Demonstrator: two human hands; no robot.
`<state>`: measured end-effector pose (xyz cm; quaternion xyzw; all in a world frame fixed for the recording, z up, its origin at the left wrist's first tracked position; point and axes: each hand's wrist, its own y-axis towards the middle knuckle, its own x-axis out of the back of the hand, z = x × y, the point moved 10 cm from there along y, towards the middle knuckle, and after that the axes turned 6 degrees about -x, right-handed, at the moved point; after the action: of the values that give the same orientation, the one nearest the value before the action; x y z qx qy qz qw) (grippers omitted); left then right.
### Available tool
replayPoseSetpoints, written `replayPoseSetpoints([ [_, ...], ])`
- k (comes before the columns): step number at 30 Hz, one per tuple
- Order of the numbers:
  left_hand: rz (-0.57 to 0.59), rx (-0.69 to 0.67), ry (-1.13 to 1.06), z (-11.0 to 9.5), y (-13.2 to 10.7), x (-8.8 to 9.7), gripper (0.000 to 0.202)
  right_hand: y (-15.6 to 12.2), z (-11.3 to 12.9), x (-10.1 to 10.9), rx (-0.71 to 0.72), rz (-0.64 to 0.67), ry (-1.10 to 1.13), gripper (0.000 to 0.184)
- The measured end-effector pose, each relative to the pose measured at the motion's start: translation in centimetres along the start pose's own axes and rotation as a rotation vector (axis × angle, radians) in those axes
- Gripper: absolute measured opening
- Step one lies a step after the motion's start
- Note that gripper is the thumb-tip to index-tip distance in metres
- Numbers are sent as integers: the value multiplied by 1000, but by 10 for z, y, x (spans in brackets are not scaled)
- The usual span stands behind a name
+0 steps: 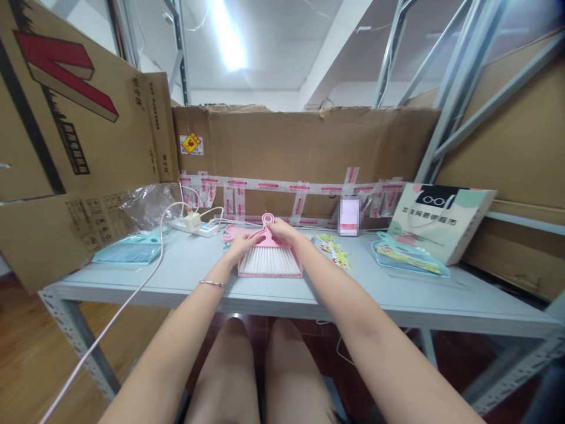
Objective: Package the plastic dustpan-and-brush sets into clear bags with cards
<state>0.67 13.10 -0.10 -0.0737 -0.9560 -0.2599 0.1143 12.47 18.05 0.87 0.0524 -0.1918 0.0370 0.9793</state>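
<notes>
On the table in front of me lies a pink hand brush [270, 259] with white bristles turned toward me. It rests in a pink dustpan [271, 275], whose rim shows along the front. My left hand [242, 244] is closed on the left side of the brush, its fingertips partly hidden. From the right, my right hand [282, 231] grips the brush near the base of its looped handle. Another pink piece [228, 234] lies just behind my left hand, with a bit of teal under it. Printed yellow-green cards [334, 249] lie to the right of my right hand.
A teal dustpan [130, 249] lies at left beside crumpled clear plastic [152, 203]. A bagged teal dustpan set [408, 263] sits at right before a white box [441, 219]. A phone [349, 217] stands at the back. A power strip [207, 229] trails a white cable.
</notes>
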Motion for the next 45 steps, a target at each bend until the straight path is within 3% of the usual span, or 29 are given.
replayPoseSetpoints([
  [3,3,-4,-12,-2,-1,0,33,-4,-6,19,-64,14,-31,31],
  [6,-4,-4,-19,-4,-2,0,32,-14,-22,76,-109,-84,-79,31],
  [10,-12,6,-33,-4,-3,1,32,-43,-82,172,-257,-293,-223,32],
  [12,-15,8,-47,-4,-3,0,29,-58,-117,205,-333,-355,-307,31],
  [14,-18,12,-60,-3,-3,0,27,-67,-145,222,-385,-394,-383,32],
  [18,-27,23,-74,0,-2,1,28,-63,-166,223,-395,-407,-484,32],
  [25,-32,39,-65,2,-2,3,27,-58,-170,218,-413,-397,-563,30],
  [31,-23,36,-61,-4,-3,2,27,-60,-167,221,-399,-509,-600,36],
  [37,-9,41,-67,-6,-3,0,27,-51,-165,215,-311,-496,-482,33],
  [45,-19,53,-106,-3,-2,0,26,-56,-167,227,-292,-581,-190,33],
])
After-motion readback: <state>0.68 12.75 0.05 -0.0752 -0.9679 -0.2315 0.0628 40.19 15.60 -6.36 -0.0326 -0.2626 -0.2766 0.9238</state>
